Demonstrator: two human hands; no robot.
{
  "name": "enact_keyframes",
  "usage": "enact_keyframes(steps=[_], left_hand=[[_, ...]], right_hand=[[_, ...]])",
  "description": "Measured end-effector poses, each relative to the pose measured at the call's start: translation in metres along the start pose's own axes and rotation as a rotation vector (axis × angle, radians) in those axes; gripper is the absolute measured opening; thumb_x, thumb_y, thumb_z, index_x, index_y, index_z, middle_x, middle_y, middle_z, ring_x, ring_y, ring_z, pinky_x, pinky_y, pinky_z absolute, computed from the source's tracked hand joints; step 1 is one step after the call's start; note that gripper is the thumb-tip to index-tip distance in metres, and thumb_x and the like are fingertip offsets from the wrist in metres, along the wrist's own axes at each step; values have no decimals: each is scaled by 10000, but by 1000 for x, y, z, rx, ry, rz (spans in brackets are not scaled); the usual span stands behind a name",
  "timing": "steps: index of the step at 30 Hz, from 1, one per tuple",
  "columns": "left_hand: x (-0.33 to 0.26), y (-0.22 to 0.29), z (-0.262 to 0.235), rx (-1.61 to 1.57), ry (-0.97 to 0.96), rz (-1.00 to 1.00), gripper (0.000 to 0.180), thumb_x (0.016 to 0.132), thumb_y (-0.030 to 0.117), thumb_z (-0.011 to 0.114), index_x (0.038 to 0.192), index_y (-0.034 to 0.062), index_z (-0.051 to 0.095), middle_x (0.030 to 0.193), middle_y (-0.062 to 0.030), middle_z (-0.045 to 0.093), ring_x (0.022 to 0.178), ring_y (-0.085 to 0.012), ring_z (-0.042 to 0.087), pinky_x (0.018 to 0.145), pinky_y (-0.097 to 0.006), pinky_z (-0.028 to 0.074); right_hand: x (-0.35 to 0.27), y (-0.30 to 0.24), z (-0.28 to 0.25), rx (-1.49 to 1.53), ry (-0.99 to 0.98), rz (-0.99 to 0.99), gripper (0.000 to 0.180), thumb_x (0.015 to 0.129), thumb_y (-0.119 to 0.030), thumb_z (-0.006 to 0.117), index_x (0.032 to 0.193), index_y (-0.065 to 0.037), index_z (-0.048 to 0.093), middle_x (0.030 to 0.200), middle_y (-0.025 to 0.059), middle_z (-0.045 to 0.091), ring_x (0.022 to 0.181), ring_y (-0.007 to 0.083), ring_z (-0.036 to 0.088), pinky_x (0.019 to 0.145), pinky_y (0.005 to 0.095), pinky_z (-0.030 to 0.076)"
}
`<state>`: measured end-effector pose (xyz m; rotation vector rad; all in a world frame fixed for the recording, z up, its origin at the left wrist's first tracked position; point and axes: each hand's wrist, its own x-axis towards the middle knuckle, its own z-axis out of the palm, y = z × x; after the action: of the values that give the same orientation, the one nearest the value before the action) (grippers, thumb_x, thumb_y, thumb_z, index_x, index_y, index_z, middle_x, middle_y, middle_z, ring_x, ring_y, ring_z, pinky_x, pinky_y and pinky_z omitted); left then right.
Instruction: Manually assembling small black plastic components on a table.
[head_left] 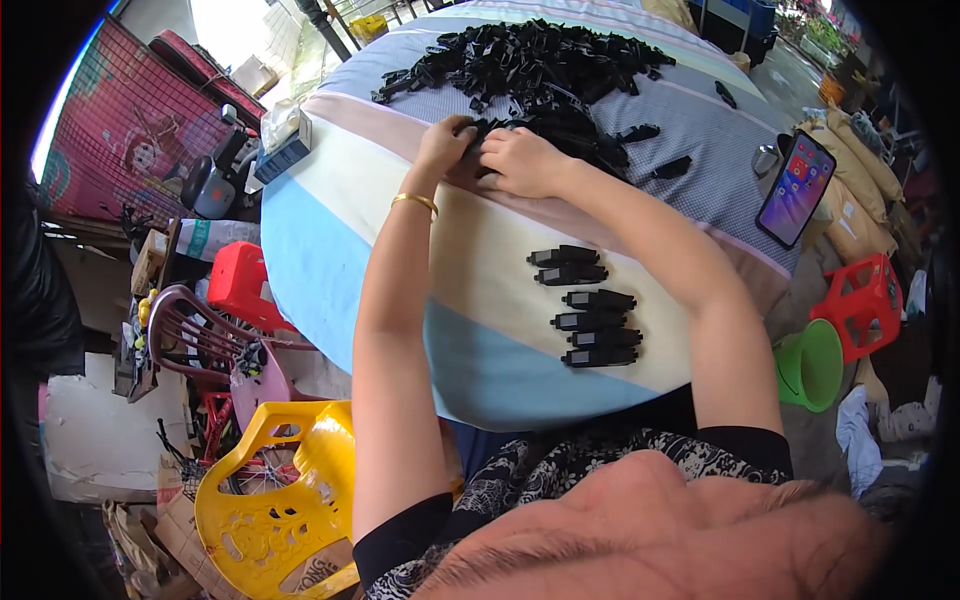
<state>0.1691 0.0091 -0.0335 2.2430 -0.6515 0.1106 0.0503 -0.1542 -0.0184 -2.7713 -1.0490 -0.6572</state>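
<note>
Both hands are at the near edge of a heap of small black plastic parts on the cloth-covered table. My left hand, below a gold bangle, has its fingers curled against the dark parts. Close beside it, my right hand is bent inward with its fingers closed. What either hand pinches is hidden by the fingers and the black parts behind. Nearer to me, several long black plastic pieces lie in a short column on the cream and blue stripes, left of my right forearm.
A phone stands tilted at the table's right edge. A tissue box sits at the left edge. Around the table are a yellow plastic chair, a green bucket and red stools. Loose black parts lie right of the heap.
</note>
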Motion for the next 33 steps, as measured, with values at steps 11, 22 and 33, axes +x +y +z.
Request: enact_keyframes(steps=[11,22,33], left_hand=[[-111,91,38,-37,11,271,533,668,66,728,1166,20,545,986,-140,596,901,-266,590,838,-332,479],[-120,104,11,-327,-71,-15,436,709,36,675,1126,18,549,877,-146,631,771,-313,598,727,-392,495],[-151,137,6,-97,-355,445,315,656,19,734,922,27,565,869,-79,587,803,-235,534,744,-333,463]], right_hand=[[-101,-15,-83,100,204,120,273,721,-129,668,955,11,650,1027,112,577,1014,277,534,834,381,441],[-123,-52,-108,930,-111,500,300,745,28,568,1044,34,583,800,128,639,683,166,592,636,294,459],[-121,-37,-101,1253,92,736,196,851,-64,632,1036,-2,644,801,-1,653,649,31,556,581,190,470]])
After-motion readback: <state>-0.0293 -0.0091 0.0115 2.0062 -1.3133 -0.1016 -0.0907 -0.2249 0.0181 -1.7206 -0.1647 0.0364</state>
